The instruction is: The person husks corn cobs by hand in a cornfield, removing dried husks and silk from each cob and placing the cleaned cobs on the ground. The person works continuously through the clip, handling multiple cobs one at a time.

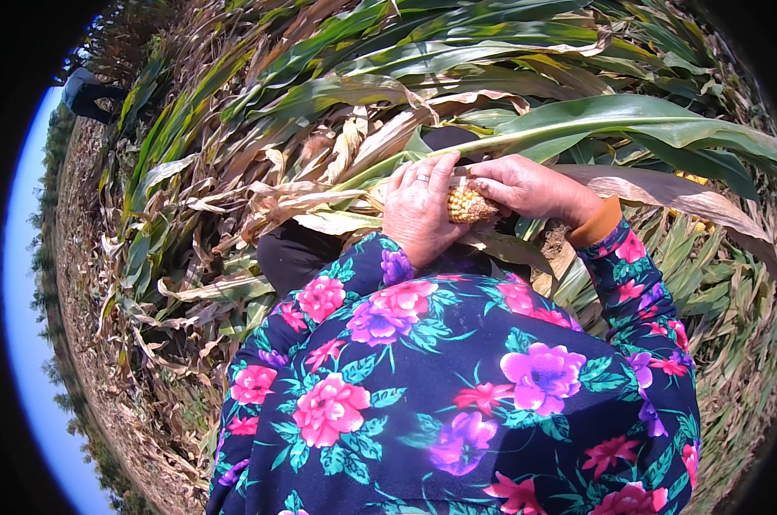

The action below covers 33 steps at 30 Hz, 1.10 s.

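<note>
An ear of corn (pixel 470 205) lies between my two hands, its yellow kernels and brownish tip showing out of the husk. My left hand (pixel 420 199), with a ring on one finger, is wrapped around the ear and its pale husk. The thumb and fingers of my right hand (pixel 523 188) pinch at the upper side of the ear, near the husk; what exactly they grip is partly hidden. Just beyond my fingers runs a green corn stalk (pixel 382 168) with a broad green leaf (pixel 607 119). Dry husk leaves (pixel 298 199) trail out left of my left hand.
Cut corn stalks and leaves (pixel 465 58) cover the ground ahead. Yellow ears (pixel 692 177) lie partly under leaves at the right. My dark-trousered knee (pixel 295 254) is below the left hand. Another person (pixel 92 95) stands bent in the field at the far upper left.
</note>
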### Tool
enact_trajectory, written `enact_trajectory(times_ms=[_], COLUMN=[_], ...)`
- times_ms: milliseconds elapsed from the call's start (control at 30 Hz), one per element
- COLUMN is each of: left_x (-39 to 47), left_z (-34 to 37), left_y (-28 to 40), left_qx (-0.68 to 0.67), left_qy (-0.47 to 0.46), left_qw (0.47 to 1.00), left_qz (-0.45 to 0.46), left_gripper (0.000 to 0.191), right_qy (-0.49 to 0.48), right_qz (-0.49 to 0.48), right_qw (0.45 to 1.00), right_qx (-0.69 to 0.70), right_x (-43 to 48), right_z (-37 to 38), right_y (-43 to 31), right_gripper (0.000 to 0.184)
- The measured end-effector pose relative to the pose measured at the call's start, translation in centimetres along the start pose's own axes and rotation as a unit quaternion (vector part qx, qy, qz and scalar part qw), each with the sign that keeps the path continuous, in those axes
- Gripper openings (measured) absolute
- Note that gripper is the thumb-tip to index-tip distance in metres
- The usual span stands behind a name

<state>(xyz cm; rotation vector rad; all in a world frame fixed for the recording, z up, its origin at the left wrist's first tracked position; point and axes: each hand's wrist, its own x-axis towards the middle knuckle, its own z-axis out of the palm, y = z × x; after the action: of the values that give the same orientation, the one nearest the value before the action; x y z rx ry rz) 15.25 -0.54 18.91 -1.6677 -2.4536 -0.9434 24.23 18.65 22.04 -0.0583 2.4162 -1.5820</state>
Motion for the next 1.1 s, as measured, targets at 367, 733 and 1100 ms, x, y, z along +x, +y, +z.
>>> enact_trajectory(times_ms=[367, 733, 1100], left_x=[0.4, -1.1, -2.2], left_z=[-0.6, -1.5, 0.0], left_y=[0.3, -1.9, -4.3], left_qx=[0.030, -0.070, -0.077], left_qy=[0.004, 0.098, 0.032], left_qw=[0.996, 0.992, 0.995], left_qz=[0.086, 0.039, -0.059], left_gripper=[0.080, 0.066, 0.066], right_qy=[0.181, 0.295, 0.287], right_qz=[-0.031, 0.067, 0.030], right_qw=[0.983, 0.875, 0.839], right_qx=[-0.027, 0.378, 0.462], right_x=[3.0, 5.6, 4.0], right_z=[1.8, 2.0, 3.5], right_y=[3.1, 2.6, 1.6], right_gripper=[0.020, 0.027, 0.034])
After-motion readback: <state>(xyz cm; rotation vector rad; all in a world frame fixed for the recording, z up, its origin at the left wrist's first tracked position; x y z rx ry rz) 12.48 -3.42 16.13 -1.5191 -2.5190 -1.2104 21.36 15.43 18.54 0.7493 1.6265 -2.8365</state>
